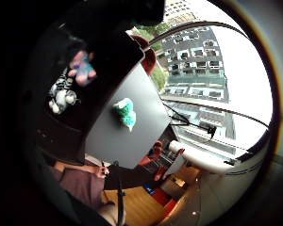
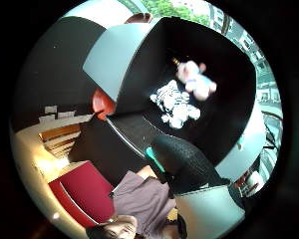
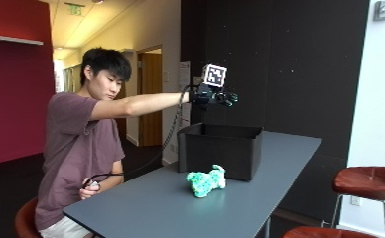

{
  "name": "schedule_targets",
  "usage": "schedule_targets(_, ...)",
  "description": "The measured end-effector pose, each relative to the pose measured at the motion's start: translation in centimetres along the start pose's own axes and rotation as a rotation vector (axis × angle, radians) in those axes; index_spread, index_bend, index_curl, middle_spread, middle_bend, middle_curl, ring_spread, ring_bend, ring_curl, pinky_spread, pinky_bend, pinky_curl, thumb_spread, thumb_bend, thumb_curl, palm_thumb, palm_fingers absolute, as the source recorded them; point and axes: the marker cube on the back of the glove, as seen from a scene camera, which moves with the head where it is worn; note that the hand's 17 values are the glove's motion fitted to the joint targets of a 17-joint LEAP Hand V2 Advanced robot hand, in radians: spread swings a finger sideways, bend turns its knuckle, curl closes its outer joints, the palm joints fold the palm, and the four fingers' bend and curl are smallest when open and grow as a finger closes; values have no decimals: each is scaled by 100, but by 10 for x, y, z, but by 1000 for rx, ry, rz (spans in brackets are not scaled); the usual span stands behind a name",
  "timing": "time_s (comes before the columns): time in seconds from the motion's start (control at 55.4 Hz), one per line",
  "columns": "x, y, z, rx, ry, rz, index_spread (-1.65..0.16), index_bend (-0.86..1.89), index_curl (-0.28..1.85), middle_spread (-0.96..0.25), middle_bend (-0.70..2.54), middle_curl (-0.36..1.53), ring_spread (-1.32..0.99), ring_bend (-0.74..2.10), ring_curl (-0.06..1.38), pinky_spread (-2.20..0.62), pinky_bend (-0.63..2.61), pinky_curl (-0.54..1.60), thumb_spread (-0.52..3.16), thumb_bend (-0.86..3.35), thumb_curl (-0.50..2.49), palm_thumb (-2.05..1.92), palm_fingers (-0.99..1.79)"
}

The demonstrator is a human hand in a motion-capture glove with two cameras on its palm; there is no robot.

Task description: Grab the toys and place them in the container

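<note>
Fingers of the gloved right hand (image 3: pixel 214 96) can't be read; from above the black container (image 3: pixel 220 148), drop toward the green plush toy (image 3: pixel 205 181) beside it.

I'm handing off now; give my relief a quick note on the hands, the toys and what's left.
Right hand: raised over the black box, holding nothing that shows; whether its fingers are open is unclear.
Bare hand: at the person's lap, off the toys.
Done: pink toy and striped toy lie in the box.
Left: green toy, on the table in front of the box.
</note>
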Motion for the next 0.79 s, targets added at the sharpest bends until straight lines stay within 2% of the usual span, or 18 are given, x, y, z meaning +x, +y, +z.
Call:
schedule_targets(0.09,16,3,-8,11,-98,171,-6,0,35,7,6,49,-5,35,46,0,110,49,110,-5,61,-2,-51)
schedule_targets(0.181,55,23,-5,19,-25,74,-5,0,29,10,6,42,-1,30,44,3,106,46,113,-6,55,-5,-47)
schedule_targets(0.253,79,32,-6,26,-78,167,-5,0,25,11,7,38,1,28,43,4,103,44,115,-6,50,-7,-45)
schedule_targets(0.343,119,51,1,35,-109,108,-5,0,21,11,9,34,2,26,42,5,100,43,117,-7,44,-8,-42)
schedule_targets(0.379,136,54,8,29,-105,188,-5,0,19,12,9,33,3,26,42,5,99,42,118,-7,42,-9,-40)
schedule_targets(0.433,163,59,23,13,-97,266,-6,0,17,12,11,31,3,26,42,6,97,41,120,-6,40,-8,-38)
schedule_targets(0.578,215,70,74,-22,-99,199,-6,1,14,12,12,28,3,25,42,6,94,39,124,-4,35,-6,-35)
schedule_targets(0.74,243,53,164,-138,-122,447,-6,1,11,12,13,27,3,27,42,6,92,38,133,-2,33,-1,-32)
schedule_targets(0.795,248,50,198,-188,-58,431,-7,1,11,12,14,26,3,26,42,5,91,38,133,-3,32,-3,-32)
